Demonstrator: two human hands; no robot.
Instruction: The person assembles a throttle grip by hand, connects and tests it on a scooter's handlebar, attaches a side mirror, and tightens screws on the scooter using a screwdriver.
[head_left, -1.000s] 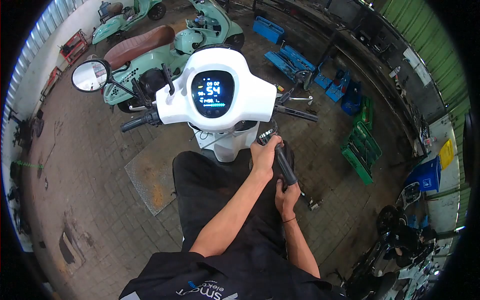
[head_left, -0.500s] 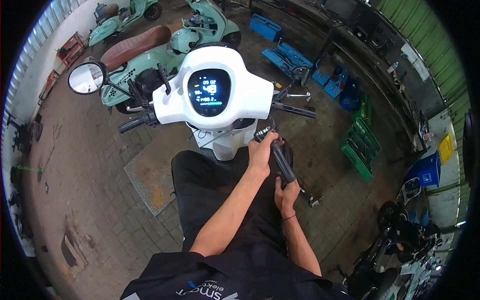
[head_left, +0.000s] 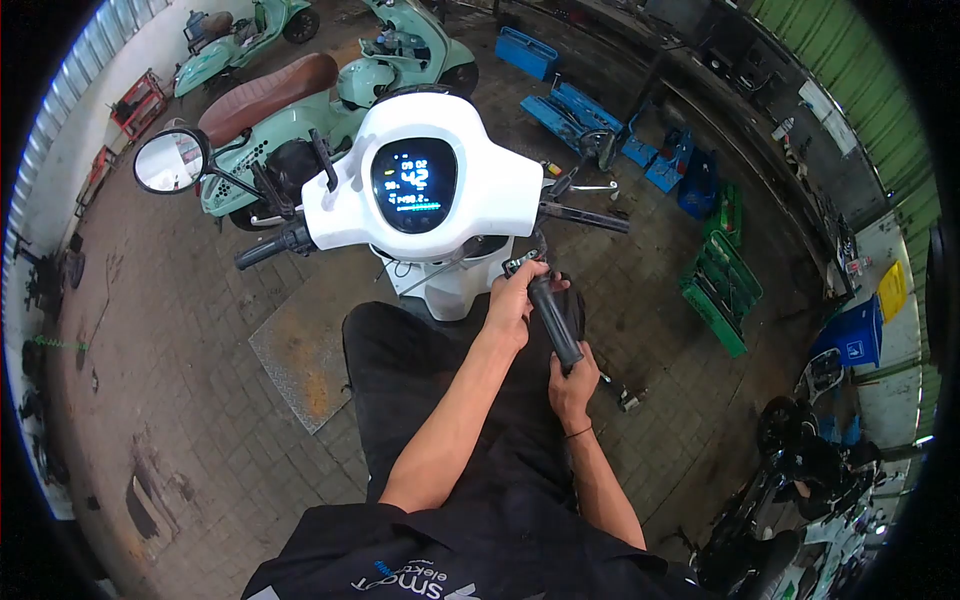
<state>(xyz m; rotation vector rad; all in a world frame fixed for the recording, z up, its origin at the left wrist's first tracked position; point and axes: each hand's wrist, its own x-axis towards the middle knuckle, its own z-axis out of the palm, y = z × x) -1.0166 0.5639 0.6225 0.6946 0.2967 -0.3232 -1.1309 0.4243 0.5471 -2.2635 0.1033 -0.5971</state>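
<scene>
Below the right side of a white scooter front (head_left: 440, 110), my left hand (head_left: 515, 300) is closed around the upper metal end of a black throttle grip (head_left: 556, 325). My right hand (head_left: 574, 385) is closed at the lower end of that grip, its fingers partly hidden behind it. The grip hangs tilted over my right thigh, off the handlebar. A lit display (head_left: 414, 186) on the scooter reads about 42. The bare right handlebar end (head_left: 588, 217) sticks out above my hands.
Green scooters (head_left: 275, 125) stand behind. Blue toolboxes (head_left: 572, 118) and an open green toolbox (head_left: 722, 292) lie at the right. A metal plate (head_left: 300, 365) is on the floor at the left, a blue bin (head_left: 850, 335) at the right edge.
Both hands and the grip have shifted slightly left. The large number on the display has dropped from 54 through 48 to about 42. The whole view has shifted a little.
</scene>
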